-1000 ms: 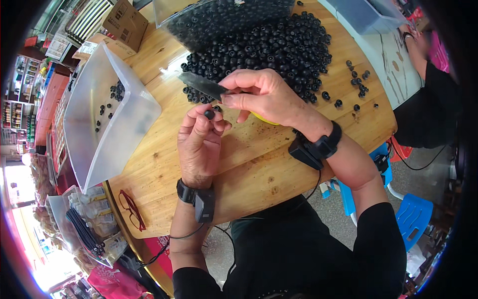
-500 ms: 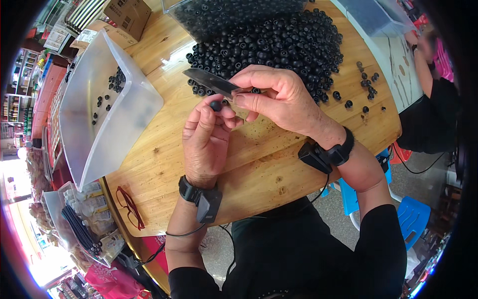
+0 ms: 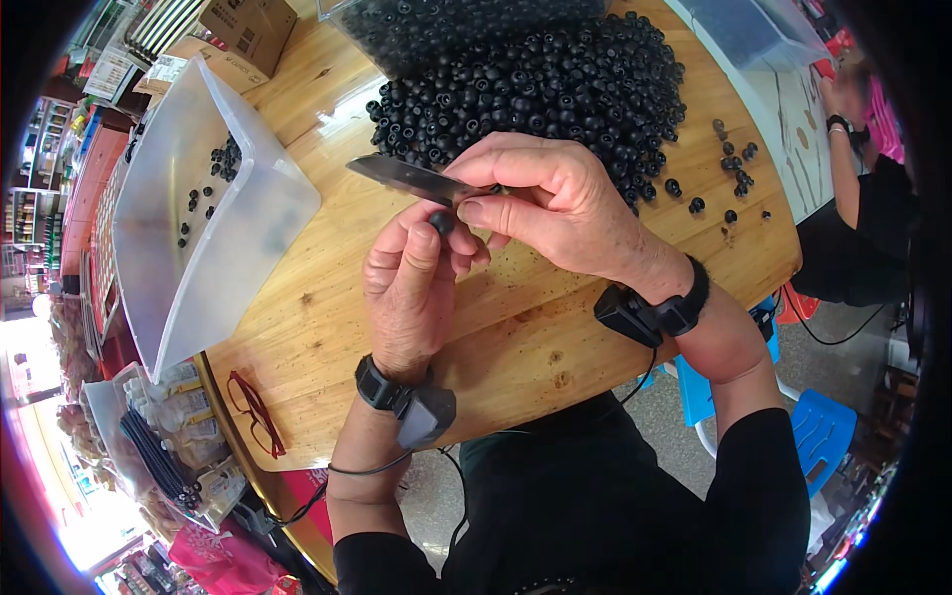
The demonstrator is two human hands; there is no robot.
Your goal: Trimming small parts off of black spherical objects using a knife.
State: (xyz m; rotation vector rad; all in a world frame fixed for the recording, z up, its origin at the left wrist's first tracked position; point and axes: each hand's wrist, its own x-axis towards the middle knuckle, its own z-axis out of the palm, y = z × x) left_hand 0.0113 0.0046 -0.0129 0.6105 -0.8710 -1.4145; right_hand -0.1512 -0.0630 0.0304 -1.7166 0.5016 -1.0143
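My left hand (image 3: pixel 407 293) pinches a small round black part (image 3: pixel 441 223) between thumb and fingers. In my right hand (image 3: pixel 565 208) is a small knife (image 3: pixel 402 177), gripped between thumb and fingers, its dark blade pointing left. The blade lies just above the black part, close to my left fingertips; whether its edge touches the part I cannot tell. Just beyond both hands, a large heap of similar black parts (image 3: pixel 535 89), several with a hole showing, covers the wooden table (image 3: pixel 496 337).
A translucent bin (image 3: pixel 238 258) lies at the left with some black parts inside. Behind the heap stands a clear box (image 3: pixel 397 40) of more parts. Red glasses (image 3: pixel 256 412) rest near the left edge. Another person's arm (image 3: pixel 846 178) shows at the right. Cables hang from my wrist devices.
The knife blade has shifted slightly left and lower. My left hand has turned a little, carrying the black part slightly right and down, with the thumb now further over it.
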